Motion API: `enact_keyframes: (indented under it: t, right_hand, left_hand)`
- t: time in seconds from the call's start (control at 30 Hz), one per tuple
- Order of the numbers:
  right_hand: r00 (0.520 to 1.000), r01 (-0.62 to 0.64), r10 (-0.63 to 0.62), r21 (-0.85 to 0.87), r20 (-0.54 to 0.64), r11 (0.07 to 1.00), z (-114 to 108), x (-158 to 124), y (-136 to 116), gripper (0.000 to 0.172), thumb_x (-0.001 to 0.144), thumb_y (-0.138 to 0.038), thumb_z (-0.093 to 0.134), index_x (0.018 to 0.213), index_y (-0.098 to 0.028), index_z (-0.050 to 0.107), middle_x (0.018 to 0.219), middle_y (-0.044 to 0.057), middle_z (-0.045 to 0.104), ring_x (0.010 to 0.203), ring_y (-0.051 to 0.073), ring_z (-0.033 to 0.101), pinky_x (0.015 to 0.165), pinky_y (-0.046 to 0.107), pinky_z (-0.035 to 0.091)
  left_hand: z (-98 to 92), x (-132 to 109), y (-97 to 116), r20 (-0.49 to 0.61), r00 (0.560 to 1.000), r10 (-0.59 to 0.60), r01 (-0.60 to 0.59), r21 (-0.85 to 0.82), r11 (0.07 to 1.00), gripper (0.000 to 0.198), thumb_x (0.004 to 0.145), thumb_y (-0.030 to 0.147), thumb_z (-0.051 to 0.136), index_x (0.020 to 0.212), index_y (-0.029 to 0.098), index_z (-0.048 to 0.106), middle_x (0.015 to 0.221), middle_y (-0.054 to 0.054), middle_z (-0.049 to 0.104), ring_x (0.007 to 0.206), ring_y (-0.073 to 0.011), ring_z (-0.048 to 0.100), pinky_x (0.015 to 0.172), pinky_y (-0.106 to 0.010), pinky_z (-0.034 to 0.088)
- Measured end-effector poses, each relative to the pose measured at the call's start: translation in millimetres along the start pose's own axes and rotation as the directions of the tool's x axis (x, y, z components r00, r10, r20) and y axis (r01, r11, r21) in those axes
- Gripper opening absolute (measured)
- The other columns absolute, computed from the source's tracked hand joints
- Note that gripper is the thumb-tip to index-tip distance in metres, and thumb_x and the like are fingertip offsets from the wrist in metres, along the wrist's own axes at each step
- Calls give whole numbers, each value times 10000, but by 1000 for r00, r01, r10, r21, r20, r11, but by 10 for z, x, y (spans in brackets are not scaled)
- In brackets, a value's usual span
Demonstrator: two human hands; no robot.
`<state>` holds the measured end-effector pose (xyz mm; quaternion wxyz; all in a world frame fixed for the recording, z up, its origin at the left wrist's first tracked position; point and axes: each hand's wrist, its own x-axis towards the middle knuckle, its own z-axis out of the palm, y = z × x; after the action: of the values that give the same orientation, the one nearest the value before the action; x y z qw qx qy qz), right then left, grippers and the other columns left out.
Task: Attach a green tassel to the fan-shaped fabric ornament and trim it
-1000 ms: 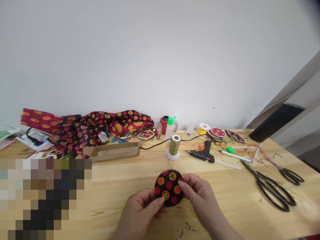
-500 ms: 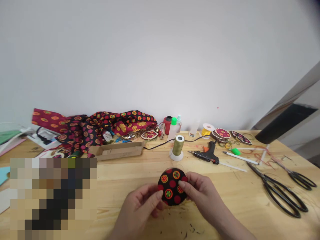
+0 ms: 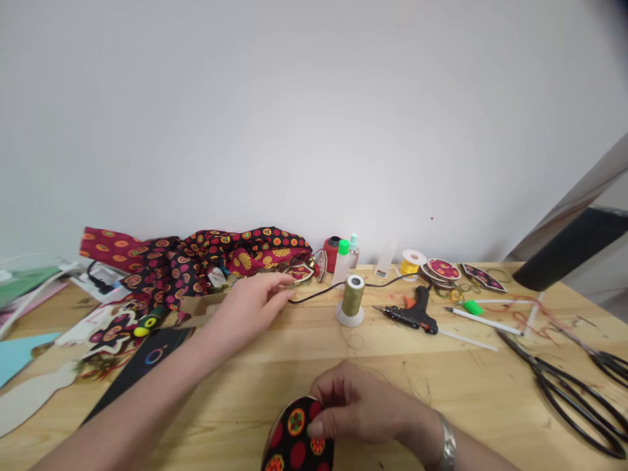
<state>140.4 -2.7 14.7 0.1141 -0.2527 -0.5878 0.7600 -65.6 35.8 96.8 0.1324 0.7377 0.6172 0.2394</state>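
Observation:
A round fabric-covered disc [image 3: 297,451], black with red dots and bright flowers, is pinched at its right edge by my right hand [image 3: 356,402], low over the table's front. The disc's lower part is cut off by the picture's edge. My left hand [image 3: 255,304] reaches out over the long cardboard box [image 3: 196,304], fingers stretched out and holding nothing that shows. Just past its fingertips lies a maroon patterned piece [image 3: 300,273] with a pale edge. A cone of olive thread [image 3: 353,297] stands upright behind my right hand.
Patterned cloth [image 3: 196,255] is heaped against the wall. To the right are a black glue gun [image 3: 415,314], large scissors [image 3: 574,392], a white pen [image 3: 485,320] and yellow thread [image 3: 411,263]. Small bottles [image 3: 342,261] stand behind the cone. A dark flat box [image 3: 142,366] lies under my left forearm.
My left hand has let go of the disc and moved up and left to the cardboard box. My right hand has brought the disc lower and to the left, tilting it.

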Motion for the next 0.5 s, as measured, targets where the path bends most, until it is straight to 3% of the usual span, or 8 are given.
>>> enact_keyframes:
  t: [0.07, 0.2, 0.3, 0.5]
  right_hand:
    - [1000, 13, -14, 89, 18, 996, -16, -5, 57, 285, 693, -382, 714, 816, -126, 687, 721, -14, 619, 611, 64, 501, 649, 193, 413]
    - [999, 48, -51, 183, 11, 982, -63, -40, 80, 322, 658, -390, 746, 799, -106, 688, 721, -4, 631, 598, 56, 518, 649, 190, 424]
    - [998, 67, -64, 227, -20, 972, -74, -55, 59, 333, 640, -401, 759, 759, -100, 678, 694, -9, 622, 572, 47, 511, 628, 177, 421]
    - [999, 50, -46, 160, -24, 986, -43, -90, 67, 331, 655, -417, 742, 772, -112, 687, 681, -6, 616, 589, 63, 514, 626, 181, 420]
  left_hand:
    - [39, 246, -48, 150, 981, 125, -153, 194, 969, 345, 862, 278, 407, 1040, 174, 683, 1067, -65, 709, 963, -219, 632, 842, -293, 453]
    - [121, 681, -190, 285, 947, 145, -223, 264, 938, 355, 815, 138, 409, 1004, 204, 702, 1042, -39, 722, 940, -178, 644, 819, -220, 443]
    - [107, 942, -308, 302, 948, 104, -212, 353, 911, 371, 735, 76, 465, 994, 194, 703, 1029, -67, 723, 929, -204, 645, 817, -239, 442]
    - [14, 1159, -380, 223, 974, 42, -147, 479, 865, 314, 818, 176, 472, 1065, 205, 664, 1119, -75, 677, 1064, -222, 576, 909, -283, 409]
